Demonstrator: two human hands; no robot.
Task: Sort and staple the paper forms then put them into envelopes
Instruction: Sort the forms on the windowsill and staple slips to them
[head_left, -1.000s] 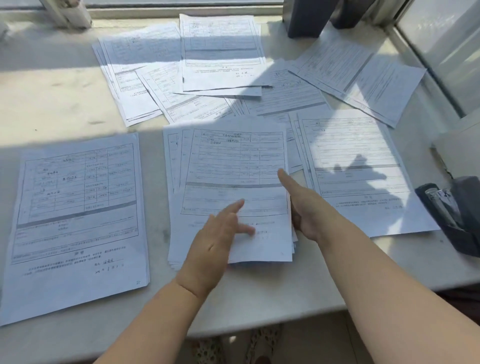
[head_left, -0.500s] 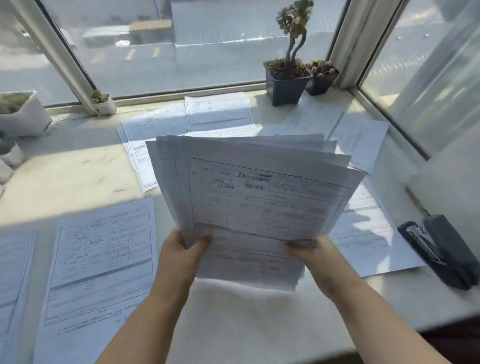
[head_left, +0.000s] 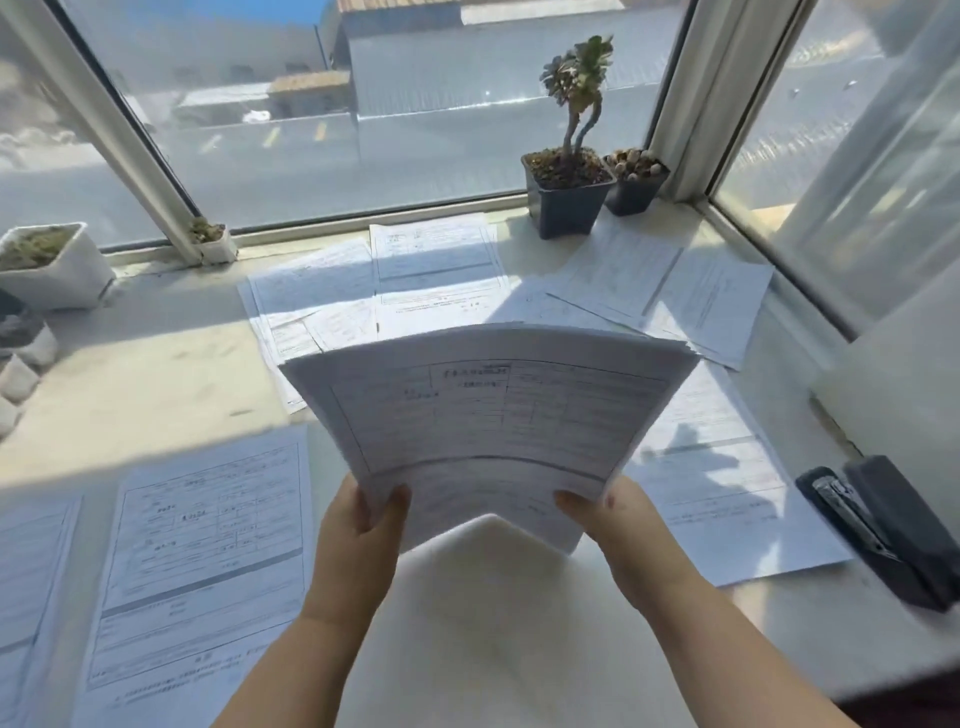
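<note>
Head view: a stack of forms (head_left: 493, 421) is held up off the sill, tilted toward the person, above the near middle of the sill. The left hand (head_left: 358, 530) grips its lower left corner, thumb on the front sheet and fingers behind; the right hand (head_left: 618, 525) pinches the lower right corner the same way. The stack bows, its bottom edge arching up between the two hands, and the top edges look roughly even, not fanned.

Risks, as I judge them: the grip is only at the two bottom corners, so the upper part is free; if either thumb eases, inner sheets could slide out and drop among the loose forms (head_left: 436, 280) scattered on the far part of the sill, mixing what has been sorted. Tapping the bowed stack down on the sill (head_left: 156, 374) could crumple its bottom edge. More forms lie near left (head_left: 202, 561) and right (head_left: 727, 488), so setting the stack down carelessly could cover or shift them. The stapler (head_left: 888, 525) sits at the near right edge, well apart from both hands; reaching for it one-handed may let the stack splay. A potted plant (head_left: 569, 171) stands far right by the window.
</note>
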